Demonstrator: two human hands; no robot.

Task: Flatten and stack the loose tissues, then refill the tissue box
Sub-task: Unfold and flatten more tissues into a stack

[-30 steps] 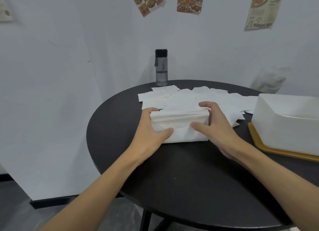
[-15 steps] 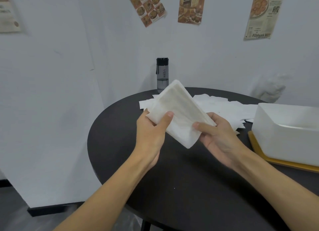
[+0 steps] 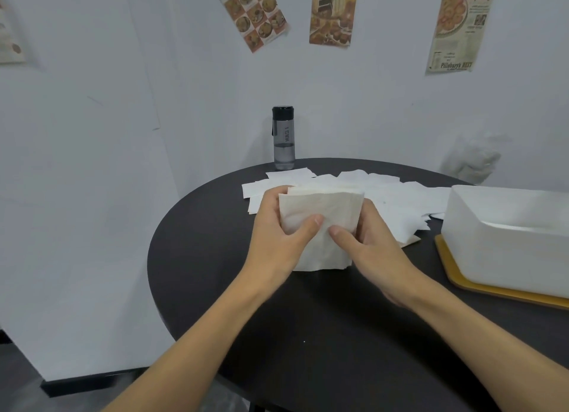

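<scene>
At middle of table [image 3: 308,334]: my left hand [image 3: 277,227] and right hand [image 3: 372,245] clamp tissue stack [image 3: 320,208] by its sides, thumbs on front. Stack stands on lower edge, broad face toward me, long axis roughly upright. Likely light, soft, floppy, sheets prone to slide; best held at edges. Tissue box [image 3: 508,236] at right.

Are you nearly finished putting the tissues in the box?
Not quite. One stack of tissues is gathered, and the left hand and right hand grip it now. Many loose tissues lie spread on the table behind it, not yet stacked. The stack has not gone into the white tissue box.
</scene>
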